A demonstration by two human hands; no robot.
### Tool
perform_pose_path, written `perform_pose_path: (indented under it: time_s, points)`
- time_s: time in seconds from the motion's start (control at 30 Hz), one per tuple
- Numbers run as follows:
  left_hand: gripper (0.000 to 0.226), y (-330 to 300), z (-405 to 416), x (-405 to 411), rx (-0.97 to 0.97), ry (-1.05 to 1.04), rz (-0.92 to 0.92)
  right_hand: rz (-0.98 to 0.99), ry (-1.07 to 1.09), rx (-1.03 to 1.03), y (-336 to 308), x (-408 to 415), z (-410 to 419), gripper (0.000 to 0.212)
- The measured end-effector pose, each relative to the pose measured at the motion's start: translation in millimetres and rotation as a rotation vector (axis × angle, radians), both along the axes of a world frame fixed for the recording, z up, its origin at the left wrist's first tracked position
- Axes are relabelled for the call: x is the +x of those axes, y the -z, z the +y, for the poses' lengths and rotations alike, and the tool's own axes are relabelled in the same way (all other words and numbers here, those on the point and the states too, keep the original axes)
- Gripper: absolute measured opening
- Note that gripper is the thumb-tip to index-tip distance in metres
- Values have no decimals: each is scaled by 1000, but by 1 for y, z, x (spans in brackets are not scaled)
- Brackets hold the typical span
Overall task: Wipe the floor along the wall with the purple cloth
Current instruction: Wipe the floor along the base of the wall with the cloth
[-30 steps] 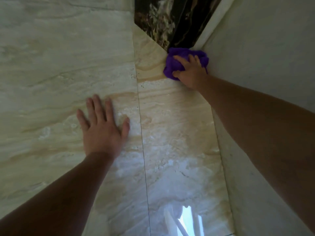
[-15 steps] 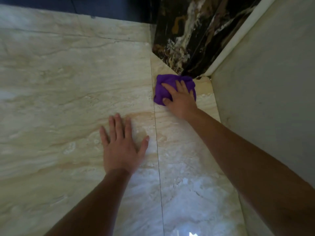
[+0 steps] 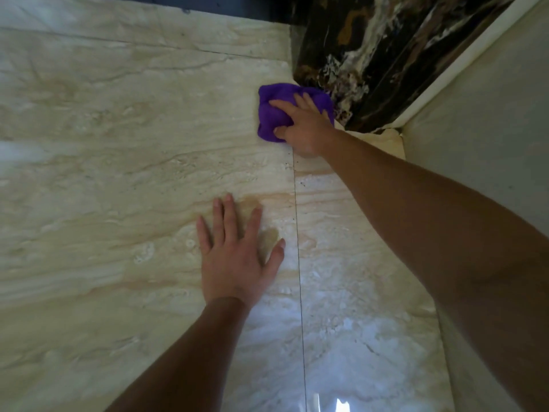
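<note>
Both hands are placed on the floor [image 3: 118, 150], which is laid with glossy beige marble-pattern tiles. The left hand [image 3: 237, 260] is laid flat, palm down, with fingers spread and nothing held. The right hand [image 3: 303, 129] is pressed on top of the purple cloth [image 3: 271, 114], with fingers curled over its bunched folds and the thumb set against its near edge. The purple cloth is bunched into a wad and is located on the floor just beside the foot of the dark veined marble panel [image 3: 371, 63]; actual contact with the panel cannot be confirmed. A pale wall [image 3: 490, 138] is seen on the right, meeting the dark panel at a corner behind the right wrist, and a white trim strip [image 3: 463, 60] is run along that junction. A thin grout line [image 3: 298, 263] is run from the cloth area toward the viewer, passing just right of the left hand. A narrow floor strip is bounded by this line and the pale wall and is partly covered by the right forearm. Wide open floor is available to the left of both hands. A bright reflection [image 3: 341, 404] is seen on the tile at the bottom edge.
</note>
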State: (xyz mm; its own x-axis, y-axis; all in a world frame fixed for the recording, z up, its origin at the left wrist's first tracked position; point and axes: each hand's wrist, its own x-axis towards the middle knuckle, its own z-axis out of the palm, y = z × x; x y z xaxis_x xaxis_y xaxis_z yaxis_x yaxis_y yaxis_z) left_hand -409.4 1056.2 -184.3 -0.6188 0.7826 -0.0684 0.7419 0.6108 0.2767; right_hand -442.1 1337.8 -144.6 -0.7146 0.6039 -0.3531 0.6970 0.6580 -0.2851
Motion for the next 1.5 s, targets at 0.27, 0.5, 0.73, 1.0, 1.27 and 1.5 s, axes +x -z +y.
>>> perform_pose_path:
  time_s: [0.27, 0.5, 0.73, 1.0, 1.27, 1.5]
  points:
    - [75, 5, 0, 2, -35, 10, 7, -8, 12, 83, 0, 78, -12, 61]
    - [76, 0, -5, 5, -53, 4, 9, -61, 238, 161, -12, 207, -14, 57]
    - [78, -6, -5, 4, -19, 19, 3, -107, 250, 123, -26, 272, -143, 54]
    - [66, -42, -136, 14, -107, 120, 24, -222, 184, 43, -26, 339, -234, 64]
    - [51, -67, -240, 127, -167, 181, 76, -315, 165, 2, -54, 390, -300, 57]
    - [59, -167, -217, 231, -324, 58, -589, -251, 278, -192, -108, 452, -361, 38]
